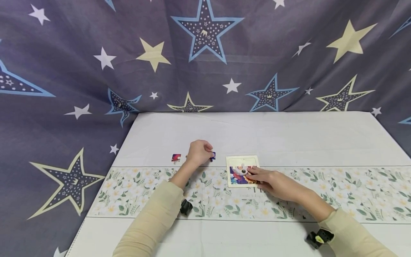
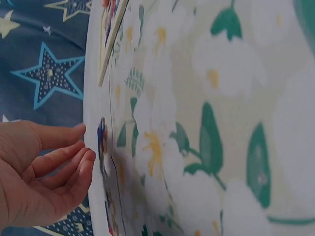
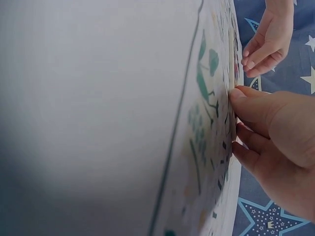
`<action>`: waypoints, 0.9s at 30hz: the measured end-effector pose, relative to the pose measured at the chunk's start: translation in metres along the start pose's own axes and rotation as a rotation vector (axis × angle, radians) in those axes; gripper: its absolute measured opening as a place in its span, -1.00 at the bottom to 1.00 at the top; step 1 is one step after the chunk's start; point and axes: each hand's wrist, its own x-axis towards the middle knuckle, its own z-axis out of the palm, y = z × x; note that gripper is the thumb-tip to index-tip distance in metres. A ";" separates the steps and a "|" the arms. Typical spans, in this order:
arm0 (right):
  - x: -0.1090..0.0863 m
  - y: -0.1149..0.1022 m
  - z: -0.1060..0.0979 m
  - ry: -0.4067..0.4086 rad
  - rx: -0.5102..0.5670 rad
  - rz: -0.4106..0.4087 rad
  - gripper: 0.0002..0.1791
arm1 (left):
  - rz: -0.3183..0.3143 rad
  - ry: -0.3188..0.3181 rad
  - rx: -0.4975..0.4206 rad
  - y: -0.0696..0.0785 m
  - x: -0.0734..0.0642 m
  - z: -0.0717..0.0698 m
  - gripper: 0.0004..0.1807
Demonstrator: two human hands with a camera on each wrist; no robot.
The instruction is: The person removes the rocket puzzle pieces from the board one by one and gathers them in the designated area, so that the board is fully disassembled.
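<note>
2 sleeves (image 1: pixel 356 232); right grip (image 1: pixel 277 182) touches puzzle tray (image 1: pixel 228 176).

Puzzle piece (image 1: pixel 213 156) partly hidden by left grip (image 1: pixel 199 152), small cloth lettering (image 1: pixel 252 196) seemingly blurred

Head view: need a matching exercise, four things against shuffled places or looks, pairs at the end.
1. left hand
2. right hand
3. red puzzle piece
4. curtain

A. dark, patterned with stars
B. touching the puzzle board
C. on the tablecloth, left of both hands
D. at the blue piece

Pairs: 1-D, 2-B, 3-C, 4-A
</note>
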 end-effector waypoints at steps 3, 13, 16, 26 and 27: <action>0.000 -0.001 -0.001 0.010 -0.003 -0.011 -0.49 | 0.060 -0.049 0.001 0.007 -0.005 0.003 -0.77; 0.001 -0.002 -0.002 -0.007 -0.040 0.009 -0.49 | 0.187 -0.237 0.027 0.027 -0.022 0.023 -0.74; 0.001 -0.003 -0.002 -0.003 -0.051 0.005 -0.49 | 0.226 -0.276 0.048 0.030 -0.025 0.028 -0.75; 0.000 -0.003 -0.001 0.012 -0.078 -0.013 -0.49 | 0.249 -0.295 0.126 0.035 -0.029 0.039 -0.81; 0.000 -0.003 -0.001 0.017 -0.082 -0.016 -0.49 | 0.247 -0.294 0.127 0.035 -0.029 0.039 -0.81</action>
